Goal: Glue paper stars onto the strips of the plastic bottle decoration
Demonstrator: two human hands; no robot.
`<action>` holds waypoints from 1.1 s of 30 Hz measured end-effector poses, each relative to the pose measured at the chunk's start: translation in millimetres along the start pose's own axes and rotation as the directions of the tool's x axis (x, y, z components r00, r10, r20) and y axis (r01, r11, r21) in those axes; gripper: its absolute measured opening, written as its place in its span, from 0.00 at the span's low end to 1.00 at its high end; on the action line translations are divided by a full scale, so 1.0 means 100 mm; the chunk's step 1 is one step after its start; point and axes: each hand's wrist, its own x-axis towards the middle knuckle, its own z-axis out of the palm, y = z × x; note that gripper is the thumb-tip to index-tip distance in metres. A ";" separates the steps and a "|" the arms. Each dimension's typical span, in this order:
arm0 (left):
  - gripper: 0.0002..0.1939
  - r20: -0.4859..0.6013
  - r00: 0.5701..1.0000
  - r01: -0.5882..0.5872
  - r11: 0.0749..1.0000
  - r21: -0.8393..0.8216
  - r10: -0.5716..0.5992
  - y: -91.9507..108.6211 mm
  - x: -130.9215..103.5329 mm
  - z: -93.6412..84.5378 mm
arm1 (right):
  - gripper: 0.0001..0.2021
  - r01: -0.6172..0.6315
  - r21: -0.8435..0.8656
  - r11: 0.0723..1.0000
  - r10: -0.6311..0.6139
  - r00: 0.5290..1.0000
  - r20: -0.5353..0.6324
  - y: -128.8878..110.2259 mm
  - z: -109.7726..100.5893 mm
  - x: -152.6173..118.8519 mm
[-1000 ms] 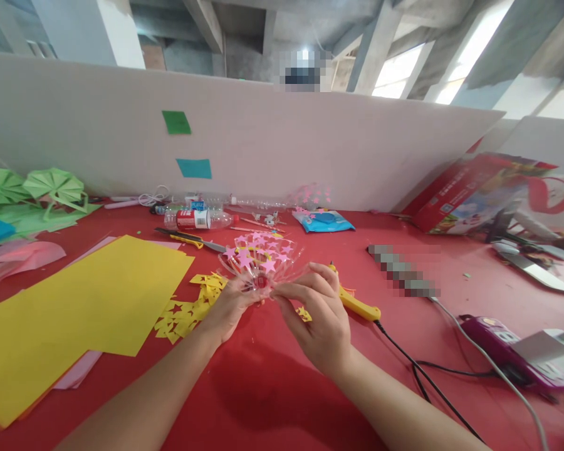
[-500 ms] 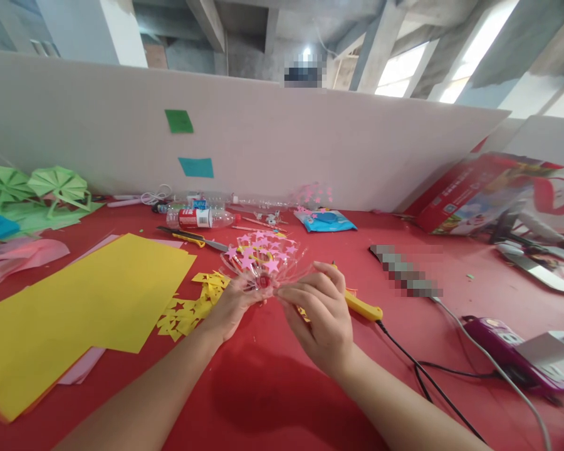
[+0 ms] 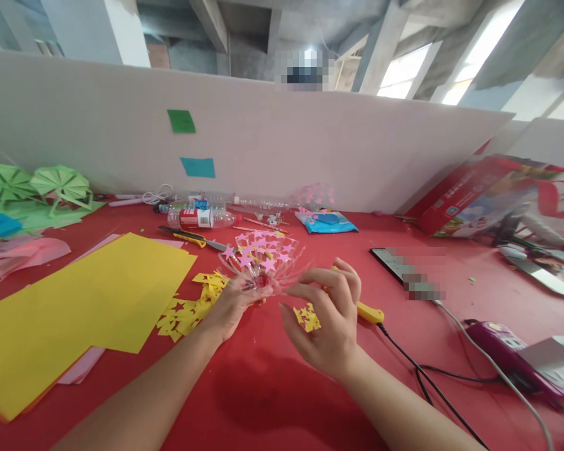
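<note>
My left hand (image 3: 230, 308) is closed on the base of a clear plastic piece cut into thin strips (image 3: 263, 257), with pink paper stars on its strips. My right hand (image 3: 326, 313) is just right of it, thumb and fingers apart, with nothing seen between them. Small yellow paper stars (image 3: 307, 317) lie on the red table beside my right thumb. Yellow star-punched scraps (image 3: 192, 313) lie left of my left hand. Behind my right hand is a yellow-handled tool (image 3: 370, 312) with a black cord, partly hidden.
Yellow sheets (image 3: 89, 300) cover the left of the red table (image 3: 263, 401). Plastic bottles (image 3: 197, 218), a utility knife (image 3: 189, 238) and a blue packet (image 3: 326, 221) lie behind. A phone (image 3: 389, 260) and a purple power strip (image 3: 517, 357) are at right.
My right hand has come off the strips, moved slightly right and opened its fingers, uncovering more small yellow stars. My left hand still holds the plastic piece.
</note>
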 end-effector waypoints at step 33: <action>0.17 0.045 0.999 -0.013 1.000 -0.023 0.014 0.02 0.00 -0.01 | 0.12 0.016 0.066 0.998 -0.016 1.000 0.000 0.03 -0.06 0.02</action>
